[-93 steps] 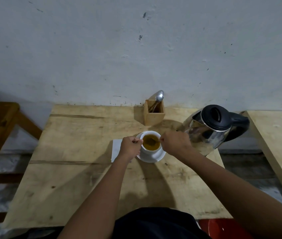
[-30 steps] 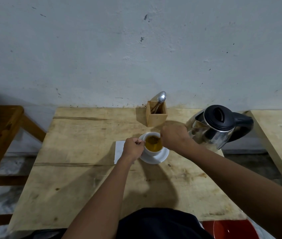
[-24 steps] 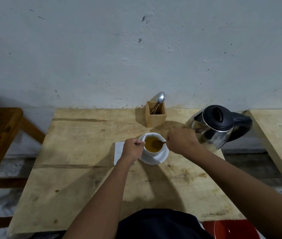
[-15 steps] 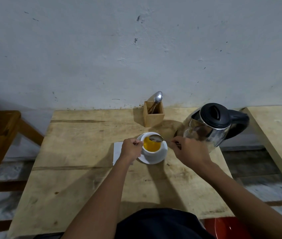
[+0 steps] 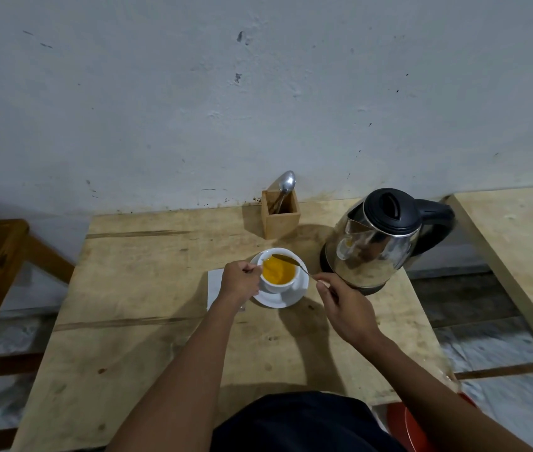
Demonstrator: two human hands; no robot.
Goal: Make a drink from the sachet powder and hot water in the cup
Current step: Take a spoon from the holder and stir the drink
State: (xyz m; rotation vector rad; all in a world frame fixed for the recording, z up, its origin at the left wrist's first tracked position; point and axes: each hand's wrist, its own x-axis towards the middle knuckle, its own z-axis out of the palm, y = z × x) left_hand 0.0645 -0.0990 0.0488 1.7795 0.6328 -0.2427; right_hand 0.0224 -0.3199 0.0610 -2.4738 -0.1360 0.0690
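The left hand (image 5: 240,282) curls its fingers around the left side of the white cup (image 5: 274,287); the cup, full of orange drink, sits on a saucer (image 5: 288,299) mid-table; the right hand (image 5: 346,308) pinches the spoon (image 5: 291,261) handle, its bowl over the far rim; a kettle (image 5: 372,246) stands right.

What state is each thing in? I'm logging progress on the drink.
Cup: holds orange drink, on saucer.
Spoon: bowl at cup's far rim.
Kettle: upright, lid shut.
Wooden holder: second spoon standing inside.
Left hand: grips cup.
Right hand: pinches spoon handle.
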